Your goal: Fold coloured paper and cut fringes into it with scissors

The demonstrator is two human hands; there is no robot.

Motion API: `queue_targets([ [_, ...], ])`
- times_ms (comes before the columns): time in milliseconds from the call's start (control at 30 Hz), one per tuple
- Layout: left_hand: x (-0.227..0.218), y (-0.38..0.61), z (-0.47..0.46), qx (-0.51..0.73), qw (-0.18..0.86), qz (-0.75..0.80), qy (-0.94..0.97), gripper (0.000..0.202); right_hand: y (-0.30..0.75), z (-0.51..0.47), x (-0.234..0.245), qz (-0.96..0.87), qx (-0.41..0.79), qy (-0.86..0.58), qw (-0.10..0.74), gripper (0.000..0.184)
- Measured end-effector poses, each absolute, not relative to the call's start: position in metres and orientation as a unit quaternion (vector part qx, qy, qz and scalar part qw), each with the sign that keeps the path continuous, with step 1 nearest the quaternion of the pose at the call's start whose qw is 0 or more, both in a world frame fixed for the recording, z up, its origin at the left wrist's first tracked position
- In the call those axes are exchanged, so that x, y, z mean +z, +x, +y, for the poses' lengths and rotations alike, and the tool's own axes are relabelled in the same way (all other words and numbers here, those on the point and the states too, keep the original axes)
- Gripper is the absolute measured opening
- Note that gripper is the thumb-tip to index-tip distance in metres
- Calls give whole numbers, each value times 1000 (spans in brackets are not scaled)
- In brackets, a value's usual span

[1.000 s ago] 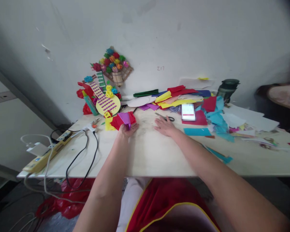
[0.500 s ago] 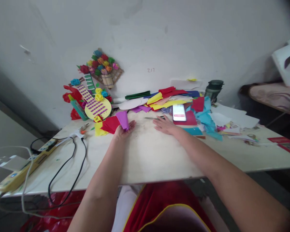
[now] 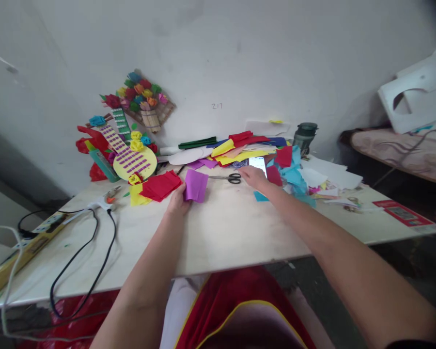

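Observation:
A folded piece of purple paper (image 3: 196,185) stands up from my left hand (image 3: 179,198), its left edge pinched in my fingers. Red paper sheets (image 3: 163,186) lie just left of that hand, over a yellow sheet (image 3: 140,195). My right hand (image 3: 254,178) is at the lower end of a lit phone (image 3: 257,162), covering part of it. Its fingers are bunched together, and anything in them is hidden. Scissors (image 3: 234,179) with dark handles lie between my hands, blades toward the purple paper.
Coloured paper (image 3: 240,154) is piled along the wall, with blue scraps (image 3: 292,177) at right. A paper-flower guitar craft (image 3: 136,162) and glue bottle (image 3: 103,162) stand left. A looped black cable (image 3: 111,232), power strip (image 3: 36,247) and dark green bottle (image 3: 305,135) are around.
My right hand has left the scissors and come to the phone, its fingers drawn together. In my left hand the purple paper has turned, showing a broader face. The view has shifted right.

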State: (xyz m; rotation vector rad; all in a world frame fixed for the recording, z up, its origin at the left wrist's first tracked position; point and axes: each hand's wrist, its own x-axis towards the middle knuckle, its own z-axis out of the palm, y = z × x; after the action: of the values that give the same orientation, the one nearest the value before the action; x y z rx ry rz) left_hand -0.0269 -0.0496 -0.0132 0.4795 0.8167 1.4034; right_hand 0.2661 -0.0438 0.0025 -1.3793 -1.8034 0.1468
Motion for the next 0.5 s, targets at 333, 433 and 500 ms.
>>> queue_targets([
  [333, -13, -29, -51, 641, 654, 337, 218, 9, 184, -58, -10, -390, 497, -466, 619, 28],
  [433, -11, -30, -53, 638, 664, 326, 213, 10, 191, -58, -20, -392, 506, -457, 617, 22],
  [500, -10, -31, -54, 638, 670, 314, 213, 11, 204, -58, -21, -393, 492, -480, 610, 22],
])
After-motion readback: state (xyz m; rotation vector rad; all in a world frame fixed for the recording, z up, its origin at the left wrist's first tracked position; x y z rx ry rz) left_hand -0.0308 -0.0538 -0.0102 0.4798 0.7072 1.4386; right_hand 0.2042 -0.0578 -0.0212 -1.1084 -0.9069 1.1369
